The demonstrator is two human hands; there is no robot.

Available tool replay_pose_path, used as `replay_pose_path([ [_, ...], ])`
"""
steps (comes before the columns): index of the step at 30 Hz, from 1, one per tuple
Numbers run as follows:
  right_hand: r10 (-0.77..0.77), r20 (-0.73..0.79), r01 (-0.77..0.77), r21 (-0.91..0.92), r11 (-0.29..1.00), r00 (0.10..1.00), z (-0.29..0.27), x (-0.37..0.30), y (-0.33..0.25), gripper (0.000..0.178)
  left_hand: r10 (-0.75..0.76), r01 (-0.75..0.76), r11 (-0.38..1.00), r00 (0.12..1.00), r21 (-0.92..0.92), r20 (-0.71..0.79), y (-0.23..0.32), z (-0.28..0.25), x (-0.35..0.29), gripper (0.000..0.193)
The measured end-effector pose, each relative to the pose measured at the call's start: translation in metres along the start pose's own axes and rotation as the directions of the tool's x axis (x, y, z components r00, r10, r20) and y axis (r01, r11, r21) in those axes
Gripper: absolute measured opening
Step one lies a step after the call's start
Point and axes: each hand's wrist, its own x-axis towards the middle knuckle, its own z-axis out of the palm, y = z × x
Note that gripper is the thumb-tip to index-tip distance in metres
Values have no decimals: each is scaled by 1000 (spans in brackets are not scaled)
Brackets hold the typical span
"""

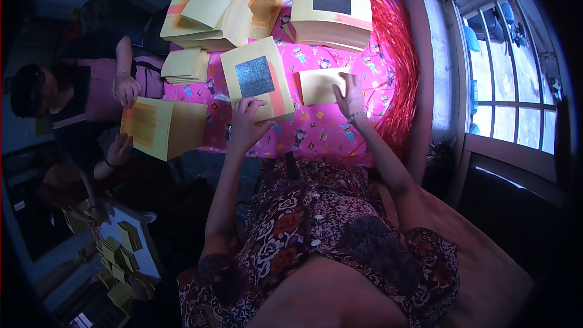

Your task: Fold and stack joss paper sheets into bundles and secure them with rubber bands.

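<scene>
In front of me lies a yellow joss paper sheet with a dark, glittering square and an orange band. My left hand rests at its near edge, fingers stretched out and thumb apart. To its right is a plain yellow paper piece. My right hand lies over its right end with fingers spread; whether it is one sheet or a thin stack I cannot tell. Behind these stands a thick stack of yellow paper topped by a black square and orange-pink strips.
Red plastic strands line the right side of the pink patterned tablecloth. More yellow paper stacks and a small pile sit at left. A co-worker holds another thick stack. A barred window is at right.
</scene>
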Motion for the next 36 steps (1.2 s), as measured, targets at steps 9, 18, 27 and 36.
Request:
replay_pose_path([
  [9, -516, 361, 472, 209, 856, 777, -11, 2, -99, 49, 56, -56, 997, 998, 48, 4, -14, 10, 4, 52],
  [18, -560, 401, 558, 134, 819, 725, 7, 4, -95, 29, 61, -61, 997, 998, 47, -3, -18, 12, 2, 47],
  [27, -553, 416, 530, 181, 828, 722, 7, 19, -97, 18, 45, -44, 997, 999, -71, 6, -25, 8, 7, 33],
  [36, -520, 478, 478, 219, 851, 708, 4, 23, -98, 20, 56, -57, 998, 998, 5, 30, -23, 7, 8, 33],
])
